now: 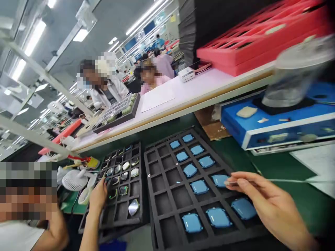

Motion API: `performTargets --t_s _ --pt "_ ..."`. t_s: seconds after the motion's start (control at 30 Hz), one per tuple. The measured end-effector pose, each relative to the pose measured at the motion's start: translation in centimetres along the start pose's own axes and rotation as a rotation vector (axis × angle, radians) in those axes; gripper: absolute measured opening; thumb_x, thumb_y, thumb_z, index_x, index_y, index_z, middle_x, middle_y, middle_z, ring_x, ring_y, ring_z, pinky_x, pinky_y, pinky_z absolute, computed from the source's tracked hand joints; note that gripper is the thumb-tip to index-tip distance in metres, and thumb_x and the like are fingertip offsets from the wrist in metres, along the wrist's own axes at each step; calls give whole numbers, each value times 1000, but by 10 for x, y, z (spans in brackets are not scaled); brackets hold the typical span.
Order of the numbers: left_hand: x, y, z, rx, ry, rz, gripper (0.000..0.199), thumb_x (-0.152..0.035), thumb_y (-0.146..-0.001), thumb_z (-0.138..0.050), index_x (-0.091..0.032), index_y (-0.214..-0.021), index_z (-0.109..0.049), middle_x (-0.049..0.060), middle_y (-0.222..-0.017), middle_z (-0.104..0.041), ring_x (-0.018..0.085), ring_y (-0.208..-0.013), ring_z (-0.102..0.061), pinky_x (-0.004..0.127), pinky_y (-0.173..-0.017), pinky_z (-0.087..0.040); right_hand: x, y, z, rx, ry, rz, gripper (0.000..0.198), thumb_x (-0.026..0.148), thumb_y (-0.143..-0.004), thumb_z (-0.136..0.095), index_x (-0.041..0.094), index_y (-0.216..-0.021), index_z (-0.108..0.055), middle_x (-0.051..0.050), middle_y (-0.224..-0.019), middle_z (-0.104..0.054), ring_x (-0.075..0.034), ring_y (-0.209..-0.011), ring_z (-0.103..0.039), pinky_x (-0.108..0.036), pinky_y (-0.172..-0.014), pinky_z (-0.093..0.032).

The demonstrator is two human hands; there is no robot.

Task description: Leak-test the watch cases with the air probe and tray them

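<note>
My right hand point(269, 204) is closed in a pinch on a thin pen-like tool point(231, 182), and a pale thin tube point(288, 180) trails from it to the right. The tool's tip is at a blue squarish watch-case-like piece point(219, 180) in a black foam tray point(171, 181); whether they touch, I cannot tell. Several more blue pieces point(199, 187) lie in that tray's compartments. My left hand point(98, 197) is at the left side of another black tray point(141, 195), fingers curled, their grip partly hidden. That tray holds shiny watch-like parts point(133, 207).
A blue machine point(288, 129) with a clear plastic cup point(290, 76) stands at right, beside white papers point(318, 164). Above the bench runs a shelf point(167, 108) bearing red foam trays point(251, 45). A small white fan point(74, 179) and a person point(23, 230) are at left.
</note>
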State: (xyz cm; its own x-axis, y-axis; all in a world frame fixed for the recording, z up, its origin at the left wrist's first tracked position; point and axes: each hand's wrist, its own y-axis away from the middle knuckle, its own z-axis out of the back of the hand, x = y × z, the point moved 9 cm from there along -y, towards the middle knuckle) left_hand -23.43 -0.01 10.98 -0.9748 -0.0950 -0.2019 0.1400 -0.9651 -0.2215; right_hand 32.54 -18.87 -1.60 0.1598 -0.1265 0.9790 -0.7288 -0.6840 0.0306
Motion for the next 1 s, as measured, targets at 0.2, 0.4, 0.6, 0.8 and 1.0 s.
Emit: performTargets --t_s 0.2,0.4,0.6,0.8,1.0 --pt "-63 60 1 -127 341 37 46 -48 -96 -48 -16 -121 -70 17 -105 -79 33 -90 -76 45 -85 -60 6 1 -20 173 -52 -11 48 61 -76 -86 17 -95 -78 -12 -83 -78 -25 -73 -79 -32 -67 -69" --pt "-254 177 -72 275 1225 89 50 -59 -88 -67 -17 -114 -76 12 -109 -80 28 -97 -77 39 -86 -65 30 12 -15 213 -26 159 26 45 -94 -74 20 -93 -76 -6 -89 -78 -18 -80 -78 -30 -74 -68" --pt "-337 211 -118 514 1596 203 53 -48 -80 -78 -12 -118 -72 15 -111 -80 29 -104 -78 41 -88 -66 36 18 -14 262 -33 243 13 33 -100 -68 22 -99 -76 -6 -100 -80 -21 -96 -78 -37 -85 -67" --pt "-346 217 -121 537 1553 141 42 -38 -82 -78 -14 -116 -74 15 -115 -80 29 -109 -77 42 -101 -62 43 18 -16 303 27 276 12 29 -100 -67 23 -101 -78 -7 -105 -82 -22 -100 -79 -39 -91 -66" --pt "-345 218 -121 512 1513 145 37 -34 -83 -79 -15 -116 -79 12 -116 -80 27 -105 -79 37 -96 -65 46 17 -16 311 33 279 12 27 -100 -67 24 -100 -79 -6 -105 -82 -22 -101 -79 -37 -91 -66"
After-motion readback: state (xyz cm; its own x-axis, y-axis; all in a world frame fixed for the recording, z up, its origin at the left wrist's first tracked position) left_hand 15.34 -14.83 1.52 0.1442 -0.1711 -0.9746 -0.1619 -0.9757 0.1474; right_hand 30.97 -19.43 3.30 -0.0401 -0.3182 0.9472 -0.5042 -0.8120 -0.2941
